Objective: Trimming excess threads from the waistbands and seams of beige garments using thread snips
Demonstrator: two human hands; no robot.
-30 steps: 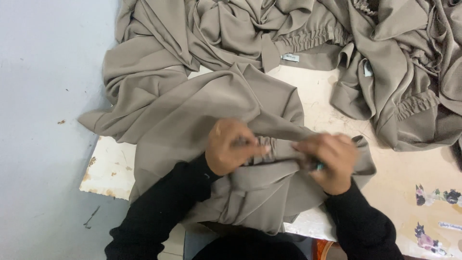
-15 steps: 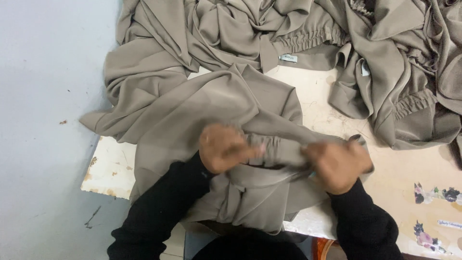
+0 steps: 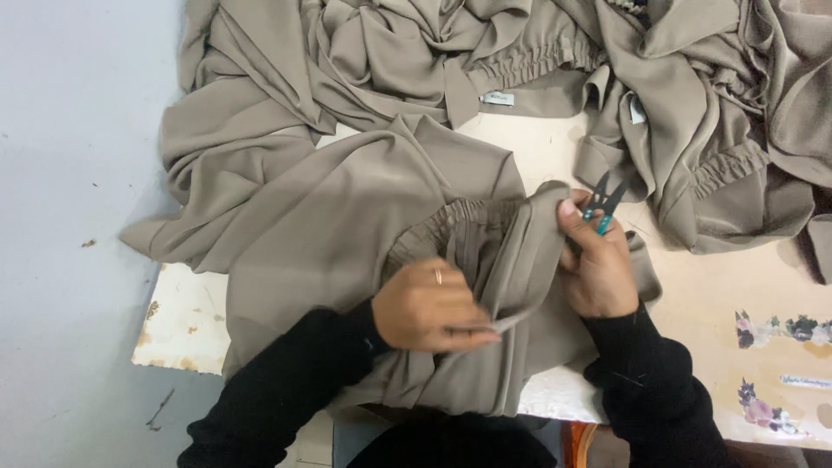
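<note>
The taupe, drapey woven garment with a gathered elastic waistband (image 3: 451, 260) lies across the near edge of the cream worktable (image 3: 719, 295), in front of the person. The left hand (image 3: 429, 305) pinches a fold of it shut. The right hand (image 3: 598, 269) grips the cloth's upper edge while also holding small teal-handled thread snips (image 3: 601, 206), blades pointing up. Such slippery fabric could slide from the pinch, and the open tips could snag or nick it. More matching garments (image 3: 693, 113) are heaped behind.
</note>
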